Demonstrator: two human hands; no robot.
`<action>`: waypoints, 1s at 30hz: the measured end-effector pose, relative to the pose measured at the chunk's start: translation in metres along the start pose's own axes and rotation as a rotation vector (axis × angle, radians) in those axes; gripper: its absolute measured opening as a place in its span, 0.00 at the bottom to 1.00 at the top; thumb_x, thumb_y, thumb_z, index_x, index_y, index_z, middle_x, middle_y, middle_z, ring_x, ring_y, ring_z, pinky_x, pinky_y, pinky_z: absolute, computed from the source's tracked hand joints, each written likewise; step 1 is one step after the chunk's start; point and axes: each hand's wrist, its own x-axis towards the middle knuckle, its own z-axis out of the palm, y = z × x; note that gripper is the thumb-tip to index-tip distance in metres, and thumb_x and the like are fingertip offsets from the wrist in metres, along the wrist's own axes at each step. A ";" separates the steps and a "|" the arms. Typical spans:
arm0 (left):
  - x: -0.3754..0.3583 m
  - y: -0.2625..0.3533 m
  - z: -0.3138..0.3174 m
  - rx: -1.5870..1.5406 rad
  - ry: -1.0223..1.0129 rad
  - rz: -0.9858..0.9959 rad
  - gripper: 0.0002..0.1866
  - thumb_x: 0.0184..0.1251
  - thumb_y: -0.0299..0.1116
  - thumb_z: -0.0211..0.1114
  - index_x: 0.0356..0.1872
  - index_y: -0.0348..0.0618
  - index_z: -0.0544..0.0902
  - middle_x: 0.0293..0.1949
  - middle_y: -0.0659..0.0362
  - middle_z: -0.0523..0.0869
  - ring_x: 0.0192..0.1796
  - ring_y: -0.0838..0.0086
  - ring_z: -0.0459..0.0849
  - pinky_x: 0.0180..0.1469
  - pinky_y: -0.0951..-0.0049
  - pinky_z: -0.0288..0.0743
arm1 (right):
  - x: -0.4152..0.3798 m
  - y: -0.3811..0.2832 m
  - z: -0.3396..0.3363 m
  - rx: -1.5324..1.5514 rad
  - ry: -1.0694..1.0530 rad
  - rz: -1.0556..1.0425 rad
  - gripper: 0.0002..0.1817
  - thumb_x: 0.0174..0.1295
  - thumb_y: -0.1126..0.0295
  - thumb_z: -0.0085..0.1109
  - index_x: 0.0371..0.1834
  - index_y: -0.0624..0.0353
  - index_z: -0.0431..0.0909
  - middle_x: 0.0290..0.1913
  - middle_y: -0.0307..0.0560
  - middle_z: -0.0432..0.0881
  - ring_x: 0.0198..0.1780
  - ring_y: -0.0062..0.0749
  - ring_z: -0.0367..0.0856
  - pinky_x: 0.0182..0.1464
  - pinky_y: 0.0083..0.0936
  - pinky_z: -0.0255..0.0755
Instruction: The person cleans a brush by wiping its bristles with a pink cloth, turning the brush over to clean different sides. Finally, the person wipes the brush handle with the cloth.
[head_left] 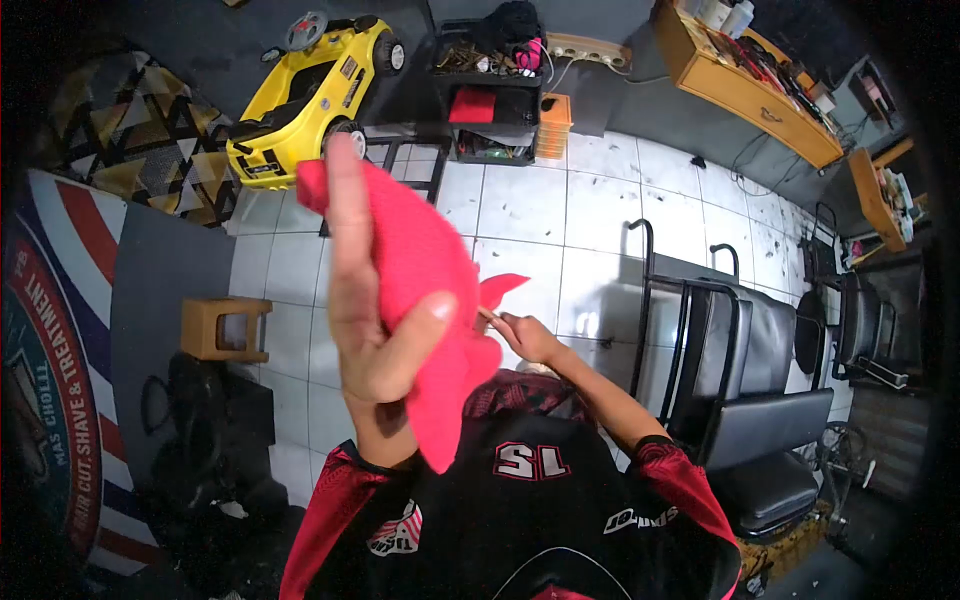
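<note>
A bright red cloth (425, 265) hangs in folds in front of my chest, raised close to the camera. My left hand (375, 300) holds it, the fingers pointing up along the cloth and the thumb pressed over its front. Lower and to the right, my right hand (522, 335) is closed near the cloth's right edge, pinching something thin. A small pointed flap of red cloth sticks out just above the right fingertips. The lower end of the cloth hangs over my black and red shirt (600, 500).
A yellow toy car (310, 95) stands at the upper left, beside a black shelf (490, 105). Below the car is a brown stool (225, 330). Black chairs (750, 350) stand on the right. A wooden drawer unit (750, 90) is at the upper right.
</note>
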 end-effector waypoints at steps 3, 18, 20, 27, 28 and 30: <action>0.003 0.009 0.001 -0.074 0.194 0.074 0.51 0.36 0.30 0.59 0.68 0.35 0.45 0.48 0.55 0.69 0.47 0.69 0.69 0.54 0.74 0.60 | -0.019 0.086 0.035 -0.147 -0.118 0.249 0.26 0.66 0.50 0.33 0.34 0.62 0.76 0.27 0.65 0.77 0.33 0.59 0.76 0.39 0.46 0.69; -0.008 -0.022 0.003 -0.201 0.085 -0.061 0.46 0.50 0.21 0.56 0.69 0.41 0.38 0.53 0.54 0.70 0.49 0.73 0.72 0.55 0.75 0.64 | -0.003 -0.051 -0.079 0.876 0.340 0.263 0.24 0.68 0.50 0.33 0.22 0.55 0.64 0.13 0.30 0.59 0.12 0.16 0.56 0.14 0.17 0.51; -0.008 -0.023 0.008 -0.243 0.045 -0.089 0.46 0.50 0.20 0.56 0.68 0.40 0.37 0.52 0.54 0.70 0.48 0.73 0.73 0.54 0.76 0.65 | -0.012 -0.107 -0.092 1.021 0.294 0.104 0.24 0.68 0.50 0.30 0.24 0.56 0.65 0.16 0.33 0.63 0.16 0.16 0.59 0.16 0.16 0.54; -0.008 -0.033 0.000 -0.041 -0.043 -0.002 0.50 0.45 0.23 0.57 0.68 0.39 0.35 0.56 0.54 0.65 0.47 0.74 0.70 0.54 0.75 0.63 | 0.004 -0.096 -0.045 0.352 0.270 -0.163 0.18 0.68 0.60 0.37 0.31 0.64 0.68 0.22 0.52 0.74 0.25 0.47 0.74 0.28 0.37 0.67; -0.009 -0.026 0.002 -0.074 0.005 0.005 0.50 0.44 0.24 0.58 0.68 0.38 0.35 0.56 0.55 0.65 0.47 0.73 0.70 0.54 0.75 0.63 | 0.009 -0.075 -0.034 0.263 0.214 -0.105 0.17 0.68 0.60 0.37 0.33 0.63 0.69 0.23 0.56 0.75 0.26 0.51 0.75 0.29 0.39 0.67; -0.010 -0.009 0.006 -0.133 0.123 0.040 0.52 0.40 0.28 0.59 0.68 0.36 0.37 0.55 0.55 0.66 0.47 0.73 0.70 0.55 0.76 0.63 | 0.012 -0.012 -0.001 0.018 0.066 0.067 0.22 0.67 0.53 0.34 0.37 0.63 0.72 0.26 0.62 0.77 0.32 0.59 0.75 0.35 0.46 0.69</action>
